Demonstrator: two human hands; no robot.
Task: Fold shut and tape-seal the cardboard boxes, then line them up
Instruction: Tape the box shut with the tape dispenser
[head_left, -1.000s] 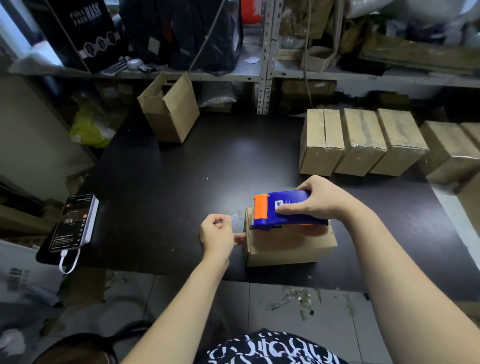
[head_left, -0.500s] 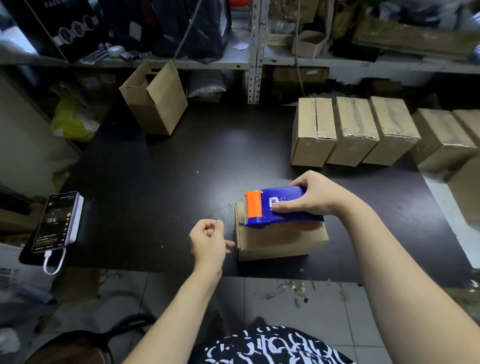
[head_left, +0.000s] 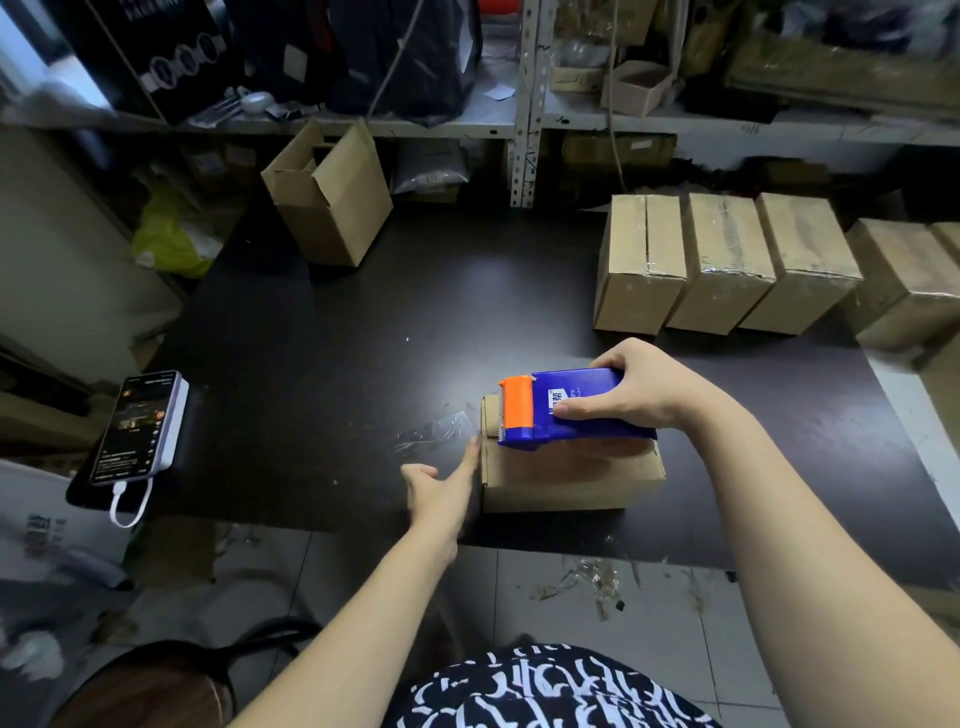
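Observation:
A small closed cardboard box (head_left: 566, 480) lies near the front edge of the dark table (head_left: 363, 338). My right hand (head_left: 641, 392) grips a blue tape dispenser (head_left: 566, 410) with an orange head, resting on the box's top at its left end. A strip of clear tape (head_left: 441, 428) trails off the box's left end over the table. My left hand (head_left: 441, 493) has straight fingers pressed flat against the box's left end face. A row of sealed boxes (head_left: 722, 260) stands at the back right. An unsealed box (head_left: 332, 195) with raised flaps stands at the back left.
A phone on a white power bank (head_left: 137, 428) with a cable lies at the table's left front corner. Metal shelving (head_left: 524, 104) full of goods runs behind the table. More sealed boxes (head_left: 909, 280) sit at the far right. Tape scraps litter the tiled floor (head_left: 582, 577).
My left hand has uncurled from pinching the tape end and now presses flat on the box's left end. The dispenser and right hand stay on the box top.

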